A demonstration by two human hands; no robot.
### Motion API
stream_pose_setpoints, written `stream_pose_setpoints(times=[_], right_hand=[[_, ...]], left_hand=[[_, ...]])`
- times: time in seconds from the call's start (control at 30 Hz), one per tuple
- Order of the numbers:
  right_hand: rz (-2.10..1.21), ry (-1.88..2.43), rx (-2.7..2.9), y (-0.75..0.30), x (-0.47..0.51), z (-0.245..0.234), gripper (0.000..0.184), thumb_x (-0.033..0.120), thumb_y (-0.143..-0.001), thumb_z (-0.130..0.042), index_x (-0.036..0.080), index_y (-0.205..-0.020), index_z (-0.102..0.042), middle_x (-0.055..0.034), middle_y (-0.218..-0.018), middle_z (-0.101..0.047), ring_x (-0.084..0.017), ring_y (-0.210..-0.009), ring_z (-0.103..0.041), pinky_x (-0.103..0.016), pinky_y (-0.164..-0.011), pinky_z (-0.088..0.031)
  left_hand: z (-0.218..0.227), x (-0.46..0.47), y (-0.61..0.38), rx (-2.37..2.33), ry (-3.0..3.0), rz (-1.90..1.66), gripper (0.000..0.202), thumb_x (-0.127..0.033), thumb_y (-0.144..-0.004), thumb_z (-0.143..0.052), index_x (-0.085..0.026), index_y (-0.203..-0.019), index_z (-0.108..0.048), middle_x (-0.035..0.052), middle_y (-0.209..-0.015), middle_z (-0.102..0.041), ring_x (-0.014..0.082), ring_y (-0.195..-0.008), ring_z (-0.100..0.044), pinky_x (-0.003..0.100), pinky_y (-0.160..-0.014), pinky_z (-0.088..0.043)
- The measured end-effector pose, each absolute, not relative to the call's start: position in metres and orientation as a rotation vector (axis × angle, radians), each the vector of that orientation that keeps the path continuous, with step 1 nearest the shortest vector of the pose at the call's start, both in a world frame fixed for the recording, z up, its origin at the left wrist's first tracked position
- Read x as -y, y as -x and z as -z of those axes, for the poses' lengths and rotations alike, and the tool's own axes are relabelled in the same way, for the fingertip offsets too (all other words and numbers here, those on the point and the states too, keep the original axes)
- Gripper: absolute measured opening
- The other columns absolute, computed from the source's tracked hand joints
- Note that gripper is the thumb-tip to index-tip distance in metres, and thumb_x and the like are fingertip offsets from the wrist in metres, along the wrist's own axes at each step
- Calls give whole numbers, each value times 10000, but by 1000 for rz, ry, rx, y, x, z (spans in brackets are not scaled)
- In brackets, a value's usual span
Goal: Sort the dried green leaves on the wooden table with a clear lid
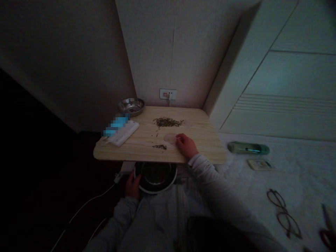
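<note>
My right hand (186,144) rests on a small wooden table (204,140), fingertips touching a pale round patch (170,138) on the top. A small dark heap of tiny seeds (160,146) lies just left of it, and a larger heap (168,122) sits farther back. Below the table's front edge my left hand (132,184) grips the rim of a metal bowl (155,176) held in my lap.
An empty steel bowl (131,106) stands at the table's back left, a white box (123,132) in front of it. A wall socket (168,93) is behind. On the bed at right lie a green bottle (248,148), a card (259,164) and glasses (284,212).
</note>
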State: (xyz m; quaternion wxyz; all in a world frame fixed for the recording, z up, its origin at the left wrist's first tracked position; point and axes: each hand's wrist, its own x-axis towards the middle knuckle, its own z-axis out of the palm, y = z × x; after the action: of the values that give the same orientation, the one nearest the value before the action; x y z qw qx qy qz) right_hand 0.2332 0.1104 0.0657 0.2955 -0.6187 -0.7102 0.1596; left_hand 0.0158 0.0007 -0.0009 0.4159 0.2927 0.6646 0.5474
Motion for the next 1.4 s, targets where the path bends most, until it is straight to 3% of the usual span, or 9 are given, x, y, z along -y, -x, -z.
stream_pose_setpoints(times=[0.3, 0.57, 0.83, 1.17, 1.4], right_hand=[[-440, 1566, 2000, -213, -105, -67, 235, 310, -720, -326, 213, -868, -480, 5, -677, -584, -95, -593, -510, -203, -558, -344], [-481, 1490, 2077, -202, -96, -70, 225, 286, -715, -350, 201, -870, -489, 16, -673, -588, -84, -577, -505, -200, -577, -335], [-526, 1405, 2152, -193, -83, -74, 226, 273, -716, -354, 189, -871, -496, 15, -640, -586, -80, -576, -505, -200, -602, -323], [-596, 1302, 2236, -189, -72, -77, 218, 261, -712, -367, 193, -867, -506, 13, -645, -589, -77, -580, -498, -199, -599, -310], [-719, 1193, 2230, -191, -70, -76, 210, 255, -706, -379, 177, -842, -519, 11, -624, -578, -58, -537, -470, -186, -585, -320]], left_hand=[[1, 0, -14, -1668, -697, -1359, 397, -228, -537, -466, -135, -918, -526, 25, -717, -550, 155, -697, -474, 260, -627, -353], [-6, -2, -11, -1758, -694, -1337, 315, -220, -509, -464, -137, -795, -566, 6, -658, -545, 143, -660, -458, 245, -593, -342], [-5, -3, -9, -1716, -664, -1351, 341, -228, -513, -466, -137, -831, -547, 4, -649, -532, 134, -628, -456, 249, -573, -349], [-12, -2, -10, -1707, -694, -1362, 237, -211, -506, -459, -136, -707, -558, 11, -664, -542, 135, -642, -458, 242, -582, -349], [-14, -2, -11, -1749, -721, -1348, 288, -219, -508, -455, -130, -761, -560, 11, -660, -544, 140, -651, -458, 243, -589, -344]])
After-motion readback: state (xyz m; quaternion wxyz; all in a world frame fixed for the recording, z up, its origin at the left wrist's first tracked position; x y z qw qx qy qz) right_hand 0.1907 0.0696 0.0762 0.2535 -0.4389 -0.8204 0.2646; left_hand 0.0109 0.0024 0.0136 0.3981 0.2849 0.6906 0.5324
